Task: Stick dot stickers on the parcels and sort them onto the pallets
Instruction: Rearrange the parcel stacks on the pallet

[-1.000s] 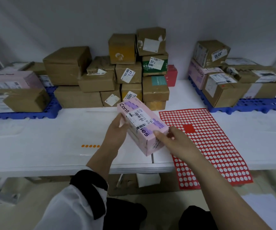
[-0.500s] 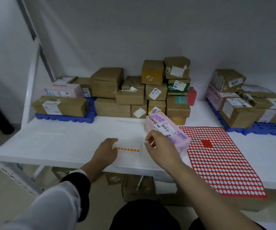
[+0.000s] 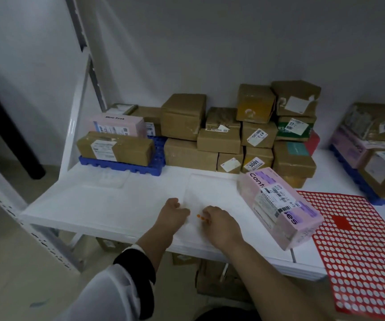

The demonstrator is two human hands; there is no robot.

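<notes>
While both hands are set down near the front edge of the white table (image 3: 117,205), the pink parcel (image 3: 279,205) is seen lying label-up just right of the right hand (image 3: 220,225), held by neither hand. Its near end is laid over the left edge of the red dot-sticker sheet (image 3: 363,256).

A short row of orange dot stickers (image 3: 201,217) is visible between the hands, on a white backing sheet (image 3: 212,188). Right fingers are curled down onto that row with the tips hidden, so a pinch cannot be confirmed. The left hand (image 3: 174,215) is rested on the sheet's left edge, fingers loosely curled, nothing seen gripped.

At the back, brown cartons (image 3: 219,137) are stacked against the wall. They are flanked by a left blue pallet (image 3: 122,166) and a right blue pallet (image 3: 358,181), both loaded with parcels.
</notes>
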